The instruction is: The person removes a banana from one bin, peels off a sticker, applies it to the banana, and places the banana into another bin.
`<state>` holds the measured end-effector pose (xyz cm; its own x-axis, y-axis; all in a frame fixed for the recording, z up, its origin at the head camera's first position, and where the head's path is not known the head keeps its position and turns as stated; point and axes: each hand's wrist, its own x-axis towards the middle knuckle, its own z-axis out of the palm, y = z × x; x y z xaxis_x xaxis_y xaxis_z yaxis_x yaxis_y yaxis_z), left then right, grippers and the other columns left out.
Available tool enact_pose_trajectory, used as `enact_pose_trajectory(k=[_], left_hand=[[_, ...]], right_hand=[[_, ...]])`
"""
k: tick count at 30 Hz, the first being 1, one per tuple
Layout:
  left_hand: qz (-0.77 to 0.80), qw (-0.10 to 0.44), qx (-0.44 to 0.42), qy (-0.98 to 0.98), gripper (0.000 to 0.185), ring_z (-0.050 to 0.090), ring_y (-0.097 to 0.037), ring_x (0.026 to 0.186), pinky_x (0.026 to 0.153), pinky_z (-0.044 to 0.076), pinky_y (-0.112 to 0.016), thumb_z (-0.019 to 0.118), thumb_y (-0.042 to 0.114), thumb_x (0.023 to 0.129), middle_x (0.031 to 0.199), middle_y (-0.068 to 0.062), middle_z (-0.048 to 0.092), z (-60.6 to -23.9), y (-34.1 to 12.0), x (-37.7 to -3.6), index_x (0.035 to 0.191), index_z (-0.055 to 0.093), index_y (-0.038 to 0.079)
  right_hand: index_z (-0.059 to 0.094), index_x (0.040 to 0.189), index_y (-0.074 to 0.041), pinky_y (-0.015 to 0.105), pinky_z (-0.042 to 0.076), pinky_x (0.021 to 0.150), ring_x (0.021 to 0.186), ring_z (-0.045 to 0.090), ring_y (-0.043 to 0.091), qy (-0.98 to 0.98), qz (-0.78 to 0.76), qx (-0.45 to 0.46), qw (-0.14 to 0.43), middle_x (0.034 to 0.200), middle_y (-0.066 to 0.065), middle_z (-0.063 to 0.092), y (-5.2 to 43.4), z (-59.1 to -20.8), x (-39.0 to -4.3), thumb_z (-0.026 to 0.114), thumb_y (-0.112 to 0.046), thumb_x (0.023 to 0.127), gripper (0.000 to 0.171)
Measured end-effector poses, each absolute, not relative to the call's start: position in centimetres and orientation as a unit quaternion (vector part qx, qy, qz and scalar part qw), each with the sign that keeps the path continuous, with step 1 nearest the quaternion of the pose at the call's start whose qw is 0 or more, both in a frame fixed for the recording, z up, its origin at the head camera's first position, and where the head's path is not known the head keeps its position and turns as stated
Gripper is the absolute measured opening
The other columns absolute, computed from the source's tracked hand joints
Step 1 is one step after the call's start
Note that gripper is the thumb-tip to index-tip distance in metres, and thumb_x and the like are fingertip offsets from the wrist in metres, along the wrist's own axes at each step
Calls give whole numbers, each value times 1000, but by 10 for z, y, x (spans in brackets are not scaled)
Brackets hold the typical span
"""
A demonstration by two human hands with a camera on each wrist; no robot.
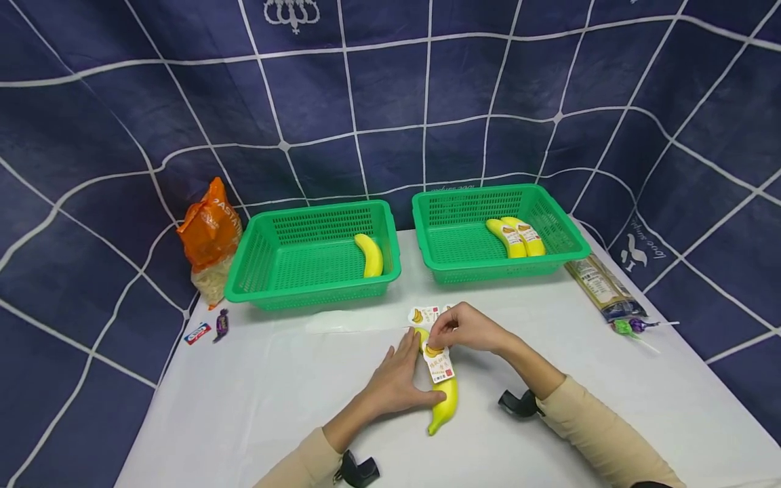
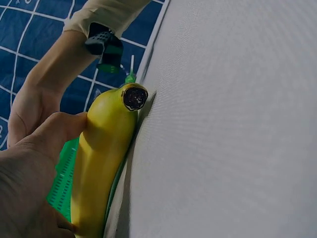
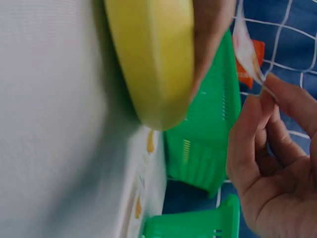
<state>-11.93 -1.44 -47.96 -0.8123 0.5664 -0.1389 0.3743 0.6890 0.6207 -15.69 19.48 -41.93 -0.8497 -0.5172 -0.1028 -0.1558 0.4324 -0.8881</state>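
Evidently mid-labelling: low in the centre of the frame, steadying a banana [image 1: 444, 400] flat on the white table [image 1: 274, 407] with the left hand [image 1: 399, 379], fingers laid out nearly straight along its side, thumb against the peel, nothing gripped. Just above, pinching the top edge of a label [image 1: 438, 362] between thumb and fingertips of the right hand [image 1: 466, 329], with the label's lower part already lying across the fruit. Probably calls next for smoothing the label flat without creasing while keeping the banana from rolling. Just beyond the hands, a sticker sheet [image 1: 425, 314] on the table. Plenty of bare tabletop left and right of the hands; near edge close under the forearms. Further up, a left basket [image 1: 256, 261] with one plain banana, and a right basket [image 1: 567, 237] with two labelled ones, both open-topped with low rims to lift over. Off at the left edge, an orange pasta bag [image 1: 210, 234]; at the right, lollipops [image 1: 631, 327].
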Motion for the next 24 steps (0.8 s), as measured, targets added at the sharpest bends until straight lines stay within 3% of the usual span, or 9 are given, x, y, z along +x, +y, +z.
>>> enact_pose_trajectory(k=[2, 9, 24], left_hand=[[300, 160, 264, 903, 122, 11, -24, 153, 121, 18, -55, 69, 69, 71, 165, -12, 5, -481, -15, -120, 156, 10, 3], [304, 167, 263, 900, 123, 12, -21, 153, 122, 17, -55, 69, 69, 71, 166, -10, 3, -480, -15, -120, 157, 8, 5], [304, 174, 260, 900, 123, 10, -20, 153, 122, 17, -53, 69, 69, 71, 166, -9, 1, -479, -15, -120, 157, 7, 7]], right_hand=[[75, 84, -2, 40, 58, 65, 64, 59, 9, 827, -493, -199, 183, 74, 5, 72, 193, -423, -157, 72, -7, 83, 6], [75, 84, -1, 40, 58, 64, 63, 59, 11, 832, -488, -191, 183, 75, 11, 72, 191, -429, -161, 73, -7, 81, 6], [75, 83, -2, 44, 58, 64, 61, 59, 11, 841, -481, -165, 183, 72, 9, 72, 189, -435, -165, 73, -6, 81, 5]])
